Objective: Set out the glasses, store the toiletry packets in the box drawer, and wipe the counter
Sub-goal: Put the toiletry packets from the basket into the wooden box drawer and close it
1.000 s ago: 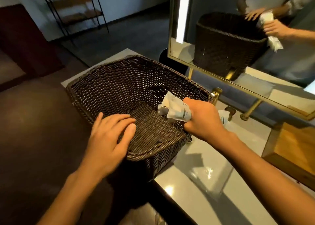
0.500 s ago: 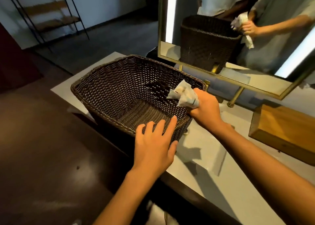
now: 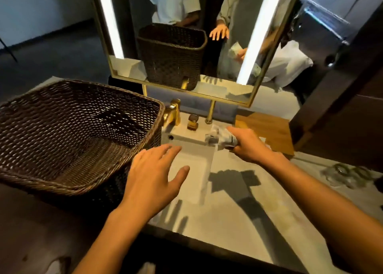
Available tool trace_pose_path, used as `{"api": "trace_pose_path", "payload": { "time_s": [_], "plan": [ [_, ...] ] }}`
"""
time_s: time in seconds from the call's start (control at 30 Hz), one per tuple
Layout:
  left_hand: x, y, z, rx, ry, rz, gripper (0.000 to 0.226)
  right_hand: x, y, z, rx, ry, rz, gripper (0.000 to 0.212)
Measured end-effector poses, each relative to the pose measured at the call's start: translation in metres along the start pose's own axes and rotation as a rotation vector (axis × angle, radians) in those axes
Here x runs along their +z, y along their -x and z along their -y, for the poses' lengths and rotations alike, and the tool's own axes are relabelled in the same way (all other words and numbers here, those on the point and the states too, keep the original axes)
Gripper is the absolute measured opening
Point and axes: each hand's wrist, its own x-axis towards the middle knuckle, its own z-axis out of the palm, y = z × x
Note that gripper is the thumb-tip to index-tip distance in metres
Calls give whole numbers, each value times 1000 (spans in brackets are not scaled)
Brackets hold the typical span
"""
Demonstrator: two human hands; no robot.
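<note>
My right hand (image 3: 246, 147) is closed around a bunch of white toiletry packets (image 3: 220, 137), held above the back of the sink, just left of the wooden box (image 3: 267, 128). Fingers spread and holding nothing, my left hand (image 3: 153, 176) hovers over the sink's front left, beside the dark wicker basket (image 3: 41, 170). The basket's inside looks bare. Several glasses (image 3: 344, 175) lie blurred on the pale stone counter (image 3: 238, 222) at the far right.
A gold tap (image 3: 172, 114) and a gold knob (image 3: 192, 122) stand behind the sink (image 3: 190, 180). A gold-framed mirror (image 3: 180, 91) with lit strips rises behind them and reflects two people. A dark door stands at the right.
My right hand carried the packets out of the basket and rightward toward the wooden box. My left hand left the basket rim and now hovers over the sink.
</note>
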Motion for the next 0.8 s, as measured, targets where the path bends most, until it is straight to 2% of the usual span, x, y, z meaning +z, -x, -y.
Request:
{"api": "trace_pose_path", "payload": {
  "time_s": [0.13,0.27,0.47,0.57,0.7,0.8],
  "plan": [
    [59,-49,-54,-15,222,192,47,-22,2,-87,131,59,17,33],
    [140,-99,-103,-133,453,425,40,-31,-9,-171,288,61,59,38],
    [244,-158,-158,-341,702,612,21,-20,-52,-251,364,102,60,52],
    [284,-178,-175,-466,798,644,12,1,-75,-277,310,151,34,51],
    [319,-198,-188,-622,864,592,20,29,-90,-298,256,178,-72,56],
    [329,-210,-197,-702,970,591,26,45,-90,-309,212,155,-148,70]
  ]
}}
